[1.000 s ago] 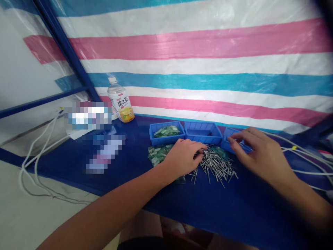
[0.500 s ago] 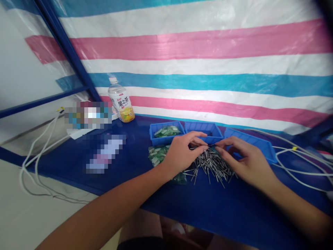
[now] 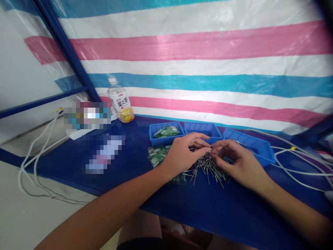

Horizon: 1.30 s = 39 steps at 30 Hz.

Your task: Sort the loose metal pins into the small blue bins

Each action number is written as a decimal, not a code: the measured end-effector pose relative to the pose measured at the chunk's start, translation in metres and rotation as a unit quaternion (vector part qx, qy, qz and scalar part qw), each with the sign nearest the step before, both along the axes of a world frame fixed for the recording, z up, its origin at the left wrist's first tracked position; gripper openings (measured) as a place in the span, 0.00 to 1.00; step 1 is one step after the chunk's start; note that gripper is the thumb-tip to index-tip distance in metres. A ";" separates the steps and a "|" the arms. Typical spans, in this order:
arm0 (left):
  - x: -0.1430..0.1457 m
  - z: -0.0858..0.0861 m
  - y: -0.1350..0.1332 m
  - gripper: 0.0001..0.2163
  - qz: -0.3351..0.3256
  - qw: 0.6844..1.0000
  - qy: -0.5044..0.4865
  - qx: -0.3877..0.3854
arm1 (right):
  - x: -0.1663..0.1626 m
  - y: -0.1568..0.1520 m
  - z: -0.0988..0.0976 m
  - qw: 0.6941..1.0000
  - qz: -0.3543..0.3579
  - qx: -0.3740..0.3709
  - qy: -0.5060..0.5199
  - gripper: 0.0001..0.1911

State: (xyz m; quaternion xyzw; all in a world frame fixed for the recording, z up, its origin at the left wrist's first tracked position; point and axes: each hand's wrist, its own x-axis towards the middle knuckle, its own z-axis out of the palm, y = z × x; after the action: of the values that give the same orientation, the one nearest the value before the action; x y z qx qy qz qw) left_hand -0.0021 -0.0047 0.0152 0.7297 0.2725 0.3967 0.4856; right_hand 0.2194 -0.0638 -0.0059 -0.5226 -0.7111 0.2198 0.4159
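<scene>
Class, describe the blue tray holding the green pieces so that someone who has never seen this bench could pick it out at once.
Find the striped sheet behind the blue bench, then the row of three blue trays along its foot. It is the leftmost tray, nearest the drink bottle. Alone of the three, it shows green pieces inside.
</scene>
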 end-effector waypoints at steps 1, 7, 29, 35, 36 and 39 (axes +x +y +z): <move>0.000 0.000 0.000 0.15 -0.001 1.000 -0.003 -0.008 | 0.000 0.000 0.000 1.000 0.003 -0.001 0.004 0.11; -0.002 0.001 -0.001 0.16 0.000 0.999 0.044 0.023 | 0.004 -0.001 0.002 0.998 -0.039 0.031 0.028 0.15; 0.003 -0.011 0.004 0.07 -0.009 1.000 -0.025 -0.014 | 0.001 -0.002 0.008 0.992 -0.034 0.104 -0.064 0.05; 0.000 -0.006 0.003 0.10 0.032 0.998 0.032 -0.040 | 0.002 -0.003 0.010 0.988 -0.055 0.126 -0.064 0.05; -0.001 -0.005 0.004 0.10 0.034 0.998 0.038 -0.036 | 0.002 -0.003 0.010 0.988 -0.053 0.130 -0.069 0.05; -0.002 -0.005 0.005 0.08 0.031 0.999 0.040 0.002 | 0.003 -0.002 0.010 0.985 -0.049 0.144 -0.078 0.04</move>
State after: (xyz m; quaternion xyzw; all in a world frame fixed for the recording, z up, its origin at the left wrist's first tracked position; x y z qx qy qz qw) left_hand -0.0040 0.0000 0.0099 0.7369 0.3136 0.3827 0.4606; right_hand 0.2220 -0.0661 0.0040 -0.5071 -0.7389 0.0536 0.4405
